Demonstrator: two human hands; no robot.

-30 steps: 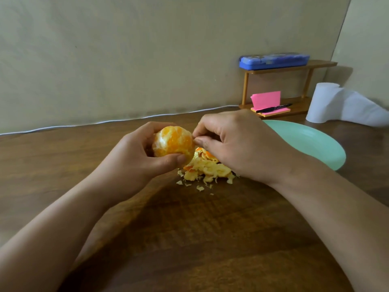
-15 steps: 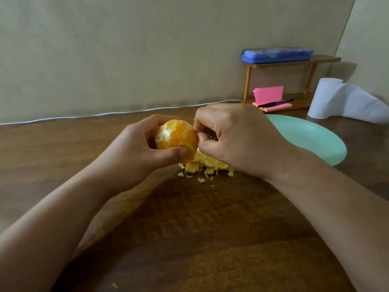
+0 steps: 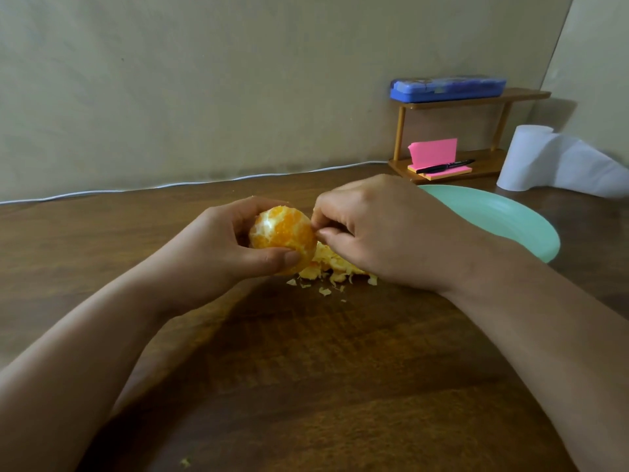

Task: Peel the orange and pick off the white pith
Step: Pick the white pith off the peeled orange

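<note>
My left hand [image 3: 218, 248] grips a peeled orange [image 3: 282, 235] a little above the wooden table, thumb along its near side and fingers curled behind it. White pith streaks its upper left face. My right hand [image 3: 377, 229] has its thumb and forefinger pinched together at the orange's right edge; whatever sits between the fingertips is too small to make out. A heap of peel and pith scraps [image 3: 332, 267] lies on the table just under and behind my right hand, partly hidden by it.
A mint-green plate [image 3: 503, 216] lies to the right, behind my right wrist. Further back stand a small wooden shelf [image 3: 476, 97] with a blue case, pink notes and a pen, and a white paper roll [image 3: 531, 158]. A white cable runs along the wall.
Both hands stay together at the orange. My right thumb and forefinger have shifted up its right side and closed into a pinch there. The view has tilted slightly.
</note>
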